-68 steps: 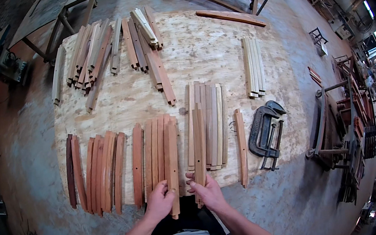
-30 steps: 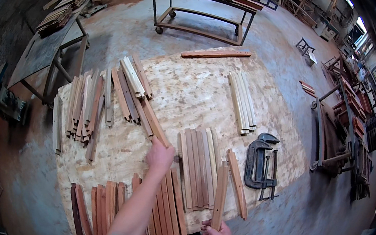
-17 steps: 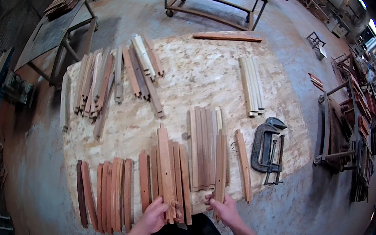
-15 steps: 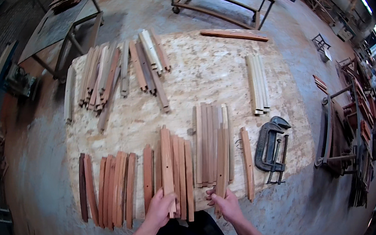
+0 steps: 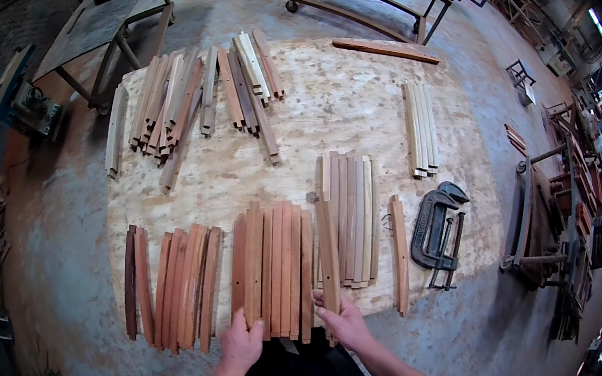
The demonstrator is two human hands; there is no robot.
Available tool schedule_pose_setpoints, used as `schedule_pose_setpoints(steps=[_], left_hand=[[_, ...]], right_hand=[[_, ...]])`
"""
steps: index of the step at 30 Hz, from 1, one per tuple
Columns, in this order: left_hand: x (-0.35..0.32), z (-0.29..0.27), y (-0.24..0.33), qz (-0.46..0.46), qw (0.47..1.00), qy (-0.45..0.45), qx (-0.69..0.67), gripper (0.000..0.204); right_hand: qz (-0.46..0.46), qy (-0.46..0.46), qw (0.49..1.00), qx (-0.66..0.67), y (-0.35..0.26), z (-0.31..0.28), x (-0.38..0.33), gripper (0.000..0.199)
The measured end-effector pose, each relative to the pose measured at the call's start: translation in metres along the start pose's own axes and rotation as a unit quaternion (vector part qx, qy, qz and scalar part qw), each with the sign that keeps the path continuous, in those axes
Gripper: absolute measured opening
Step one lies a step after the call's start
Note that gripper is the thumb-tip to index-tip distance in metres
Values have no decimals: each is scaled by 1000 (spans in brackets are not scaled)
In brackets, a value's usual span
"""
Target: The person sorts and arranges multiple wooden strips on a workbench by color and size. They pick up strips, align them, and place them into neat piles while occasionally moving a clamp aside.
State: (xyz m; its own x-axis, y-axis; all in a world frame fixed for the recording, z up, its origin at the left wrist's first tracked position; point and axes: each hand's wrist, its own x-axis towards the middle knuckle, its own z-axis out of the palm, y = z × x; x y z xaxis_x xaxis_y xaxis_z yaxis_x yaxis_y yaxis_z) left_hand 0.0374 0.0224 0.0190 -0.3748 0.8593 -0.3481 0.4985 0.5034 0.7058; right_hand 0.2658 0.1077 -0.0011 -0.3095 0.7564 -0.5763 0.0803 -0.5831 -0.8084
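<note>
Several reddish wooden slats point(image 5: 276, 267) lie side by side at the near edge of a chipboard sheet point(image 5: 330, 120). My left hand point(image 5: 241, 345) rests on the near ends of this group, fingers spread over them. My right hand point(image 5: 343, 321) grips the near end of one lighter slat point(image 5: 326, 251) that lies between the reddish group and a paler bundle point(image 5: 355, 219).
More slats lie at the left point(image 5: 175, 287), one alone at the right point(image 5: 399, 251), and loose piles at the far edge point(image 5: 185, 100). A pale set point(image 5: 419, 126) and a long board point(image 5: 385, 50) sit far right. Metal clamps point(image 5: 438, 233) lie beside the sheet. Metal frames stand beyond.
My left arm reached to the far pile and came back with a slat. Both hands are again at the near edge, and the reddish group now lies tighter together.
</note>
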Motion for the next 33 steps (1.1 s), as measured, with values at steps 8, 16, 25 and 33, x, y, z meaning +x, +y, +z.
schedule_pose_setpoints(steps=[8, 16, 25, 33], left_hand=[[-7, 67, 41, 48, 997, -56, -3, 47], [-6, 74, 73, 24, 977, -197, 79, 61], [2, 63, 74, 84, 951, -223, 198, 76], [3, 63, 71, 114, 944, -207, 232, 78]], right_hand=[[-9, 35, 991, 129, 13, 5, 6, 35], [19, 19, 991, 130, 13, -6, 8, 32], [-95, 32, 990, -100, 3, -4, 7, 34], [-48, 18, 990, -129, -6, 2, 3, 31]])
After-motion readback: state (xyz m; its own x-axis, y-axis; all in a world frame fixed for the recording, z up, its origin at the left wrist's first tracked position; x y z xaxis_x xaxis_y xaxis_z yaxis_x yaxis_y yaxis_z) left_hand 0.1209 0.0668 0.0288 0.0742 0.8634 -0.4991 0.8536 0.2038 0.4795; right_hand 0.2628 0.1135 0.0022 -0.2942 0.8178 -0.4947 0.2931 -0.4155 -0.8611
